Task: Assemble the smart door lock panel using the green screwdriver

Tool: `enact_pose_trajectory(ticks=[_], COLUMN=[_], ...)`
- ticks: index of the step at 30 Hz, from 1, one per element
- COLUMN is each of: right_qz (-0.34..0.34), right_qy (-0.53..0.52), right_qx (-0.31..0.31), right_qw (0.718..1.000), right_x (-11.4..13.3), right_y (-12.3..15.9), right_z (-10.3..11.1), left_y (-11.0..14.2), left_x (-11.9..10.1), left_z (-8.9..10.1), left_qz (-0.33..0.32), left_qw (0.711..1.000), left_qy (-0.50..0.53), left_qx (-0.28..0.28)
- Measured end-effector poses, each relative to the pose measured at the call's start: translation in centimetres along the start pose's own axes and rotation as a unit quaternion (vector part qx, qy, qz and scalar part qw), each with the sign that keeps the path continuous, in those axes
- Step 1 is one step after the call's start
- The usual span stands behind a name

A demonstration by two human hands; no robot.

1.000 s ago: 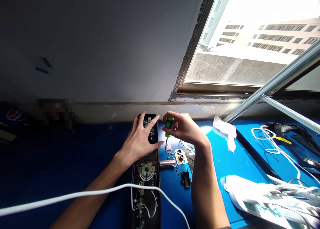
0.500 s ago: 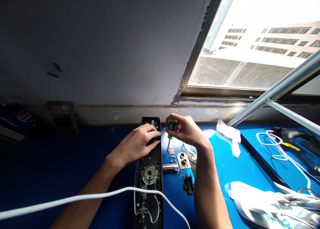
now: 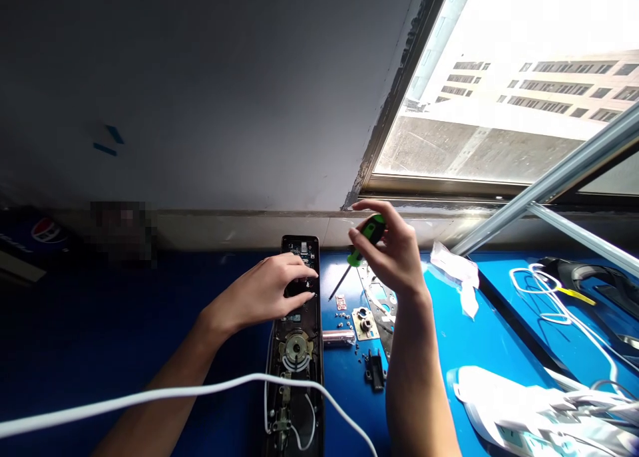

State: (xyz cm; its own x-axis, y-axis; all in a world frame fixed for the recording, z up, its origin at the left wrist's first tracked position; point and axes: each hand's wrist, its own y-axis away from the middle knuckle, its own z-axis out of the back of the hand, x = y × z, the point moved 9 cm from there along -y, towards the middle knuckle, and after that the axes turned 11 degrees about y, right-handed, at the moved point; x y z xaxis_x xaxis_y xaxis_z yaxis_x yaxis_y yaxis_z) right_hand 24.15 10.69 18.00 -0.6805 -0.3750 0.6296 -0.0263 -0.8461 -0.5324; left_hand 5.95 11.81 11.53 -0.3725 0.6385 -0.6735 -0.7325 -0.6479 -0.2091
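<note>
Blue bench point(image 3: 474, 330); Pepsi logo point(image 3: 47, 231) far left; green-handled screwdriver point(image 3: 369, 234) in right hand point(image 3: 394, 261)

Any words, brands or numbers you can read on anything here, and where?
No word reads clearly.
Pepsi globe logo, far left: lettering beside it blurred.
Circuit board: print too small.
Small red board: print too small.
</note>
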Motion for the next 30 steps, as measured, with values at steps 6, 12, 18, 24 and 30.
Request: enact_pose_trajectory(ticks=[6,12,18,24,30], right_qz=[0.0,0.0,0.01,0.003,-0.046], right_qy=[-0.018,-0.031,-0.013,-0.015,-0.037], right_qx=[-0.141,-0.195,-0.228,-0.231,-0.224], right_qw=[0.99,0.98,0.974,0.973,0.973], right_x=[0.6,0.7,0.3,-0.3,-0.7], right_y=[0.0,0.3,0.5,0.2,0.1], right_z=[2.2,2.3,2.2,1.9,2.0], left_y=[0.3,-0.2,-0.6,-0.6,-0.5], left_x=[-0.2,-0.1,0.2,0.8,1.4], left_z=[0.4,0.3,0.3,0.6,0.9], left_qz=[0.004,-0.007,-0.017,-0.001,0.015], left_qw=[1.0,0.999,0.999,0.998,0.994], left_qy=[0.025,0.035,0.032,0.049,0.096], left_qx=[0.016,0.001,-0.017,-0.044,-0.055])
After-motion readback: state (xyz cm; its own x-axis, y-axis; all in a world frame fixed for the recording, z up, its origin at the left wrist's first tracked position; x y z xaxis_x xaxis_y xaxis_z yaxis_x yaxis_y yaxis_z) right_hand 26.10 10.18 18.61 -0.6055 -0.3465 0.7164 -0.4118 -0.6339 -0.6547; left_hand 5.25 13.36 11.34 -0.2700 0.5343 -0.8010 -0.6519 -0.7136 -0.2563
